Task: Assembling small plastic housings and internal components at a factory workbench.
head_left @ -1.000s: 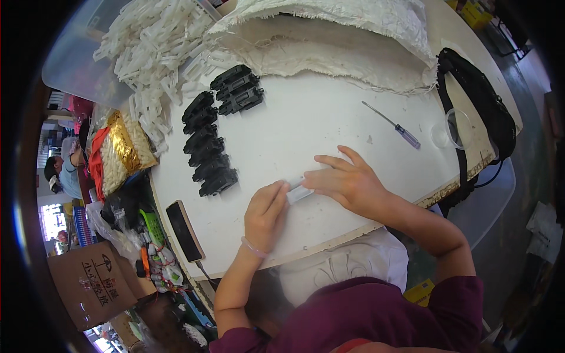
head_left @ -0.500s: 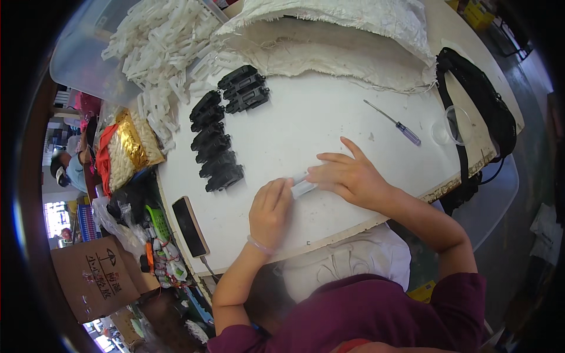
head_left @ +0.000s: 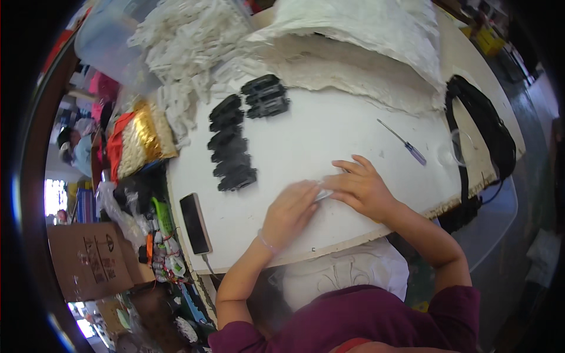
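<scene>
A small translucent white plastic piece [head_left: 323,193] is between my two hands, low over the white tabletop near its front edge. My left hand [head_left: 289,213], blurred, curls over the left end of the piece and covers most of it. Pinching the other end are the thumb and fingers of my right hand [head_left: 364,189], with its outer fingers lifted and spread. Beyond my left hand, several black plastic housings [head_left: 230,147] stand in a column, with another black group [head_left: 265,97] just behind them.
A heap of translucent white plastic pieces [head_left: 185,44] spills at the far left beside a woven white sack [head_left: 359,65]. A screwdriver [head_left: 406,144] lies to the right, near a black bag [head_left: 485,120]. A phone [head_left: 195,223] with a cable rests at the left edge.
The whole view has shifted, so things on the table appear lower and further right. My left hand has closed further over the white piece, leaving less of it showing.
</scene>
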Demonstrator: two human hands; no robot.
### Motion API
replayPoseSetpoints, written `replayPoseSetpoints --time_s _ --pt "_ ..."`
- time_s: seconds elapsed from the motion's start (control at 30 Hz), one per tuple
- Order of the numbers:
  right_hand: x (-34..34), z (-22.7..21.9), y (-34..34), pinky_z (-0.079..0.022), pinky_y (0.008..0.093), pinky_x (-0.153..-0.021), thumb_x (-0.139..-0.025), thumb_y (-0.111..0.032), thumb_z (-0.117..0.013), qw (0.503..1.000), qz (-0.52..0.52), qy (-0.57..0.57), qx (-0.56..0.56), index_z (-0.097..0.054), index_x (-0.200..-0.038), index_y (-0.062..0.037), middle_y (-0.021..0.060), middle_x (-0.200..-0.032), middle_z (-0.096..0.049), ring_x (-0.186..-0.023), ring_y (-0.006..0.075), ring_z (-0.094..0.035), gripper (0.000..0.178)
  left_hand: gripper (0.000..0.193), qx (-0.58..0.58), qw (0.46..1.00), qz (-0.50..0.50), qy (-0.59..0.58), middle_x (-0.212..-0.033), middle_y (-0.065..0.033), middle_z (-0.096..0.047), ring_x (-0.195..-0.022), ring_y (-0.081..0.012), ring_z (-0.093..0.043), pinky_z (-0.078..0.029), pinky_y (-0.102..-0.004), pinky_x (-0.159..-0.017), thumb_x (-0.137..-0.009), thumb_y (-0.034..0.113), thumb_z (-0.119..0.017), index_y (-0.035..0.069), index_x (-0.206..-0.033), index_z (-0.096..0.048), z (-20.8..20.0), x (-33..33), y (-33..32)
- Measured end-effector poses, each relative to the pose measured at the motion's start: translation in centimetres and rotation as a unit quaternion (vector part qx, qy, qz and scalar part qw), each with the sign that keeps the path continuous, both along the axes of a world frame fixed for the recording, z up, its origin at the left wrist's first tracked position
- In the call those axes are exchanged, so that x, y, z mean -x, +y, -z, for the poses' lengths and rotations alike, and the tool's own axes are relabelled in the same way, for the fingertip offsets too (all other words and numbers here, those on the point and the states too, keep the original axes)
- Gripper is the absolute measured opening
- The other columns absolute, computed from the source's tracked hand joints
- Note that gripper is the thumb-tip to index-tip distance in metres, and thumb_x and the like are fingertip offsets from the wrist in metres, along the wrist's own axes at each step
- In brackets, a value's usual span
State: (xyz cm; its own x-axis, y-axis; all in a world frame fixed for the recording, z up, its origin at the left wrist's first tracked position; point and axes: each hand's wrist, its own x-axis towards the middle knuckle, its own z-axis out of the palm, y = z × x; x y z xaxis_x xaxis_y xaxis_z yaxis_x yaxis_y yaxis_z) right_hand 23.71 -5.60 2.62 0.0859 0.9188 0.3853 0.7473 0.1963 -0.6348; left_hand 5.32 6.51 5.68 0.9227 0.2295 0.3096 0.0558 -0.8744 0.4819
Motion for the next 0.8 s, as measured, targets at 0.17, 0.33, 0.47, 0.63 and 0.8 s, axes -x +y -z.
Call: replayPoseSetpoints --time_s 0.17,0.33,0.47,0.63,0.8 --pt "0.2 -0.6 -0.2 -0.024 0.0518 -0.103 -0.074 -0.012 -0.068 0.998 0.032 0.01 0.053 -0.065 -0.099 -0.0134 0.002 -0.104 -0.065 -0.112 0.0258 -0.052 0.025 0.026 0.054 0.996 -0.018 -0.073 -0.105 -0.0123 -0.062 -0.102 -0.0279 -0.058 -0.049 -0.0337 -0.087 -0.079 0.004 -0.061 0.0 -0.105 -0.06 2.6 -0.5 -0.6" --pt "0.5 -1.7 -1.1 -0.019 0.0503 -0.106 -0.072 -0.005 -0.067 0.994 0.036 0.057 0.088 -0.065 -0.097 -0.012 0.0036 -0.103 -0.066 -0.109 0.0275 -0.054 0.026 0.033 -0.006 0.995 -0.056 -0.078 -0.112 -0.0108 -0.061 -0.105 -0.0262 -0.057 -0.047 -0.0337 -0.091 -0.079 0.008 -0.061 0.003 -0.111 -0.059 3.0 -0.3 -1.8" --pt "0.6 -2.1 -1.1 -0.019 0.0494 -0.106 -0.071 -0.005 -0.068 0.993 0.036 0.067 0.086 -0.065 -0.097 -0.0114 0.0039 -0.102 -0.066 -0.109 0.0252 -0.054 0.026 0.033 -0.024 0.994 -0.059 -0.091 -0.11 -0.0105 -0.061 -0.104 -0.0255 -0.058 -0.049 -0.0334 -0.089 -0.079 0.008 -0.063 0.004 -0.111 -0.06 2.7 -0.3 -2.1" --pt "-0.1 -0.6 -1.3 -0.023 0.0483 -0.104 -0.076 -0.006 -0.063 0.993 0.029 0.078 0.08 -0.065 -0.101 -0.0097 0.0068 -0.106 -0.064 -0.107 0.0219 -0.055 0.025 0.029 0.025 0.995 -0.035 -0.092 -0.107 -0.0097 -0.062 -0.103 -0.0245 -0.058 -0.049 -0.0311 -0.087 -0.076 0.009 -0.064 0.005 -0.105 -0.062 3.4 -0.9 -1.3" --pt "-0.3 -0.5 0.1 -0.036 0.0398 -0.095 -0.08 -0.012 -0.061 0.983 0.064 0.174 0.016 -0.06 -0.111 -0.0059 0.011 -0.108 -0.061 -0.104 0.0283 -0.054 0.031 0.025 -0.002 0.996 -0.042 -0.073 -0.106 -0.0144 -0.062 -0.1 -0.0297 -0.06 -0.05 -0.0365 -0.085 -0.078 0.001 -0.061 0.002 -0.103 -0.06 2.0 0.1 -0.5"
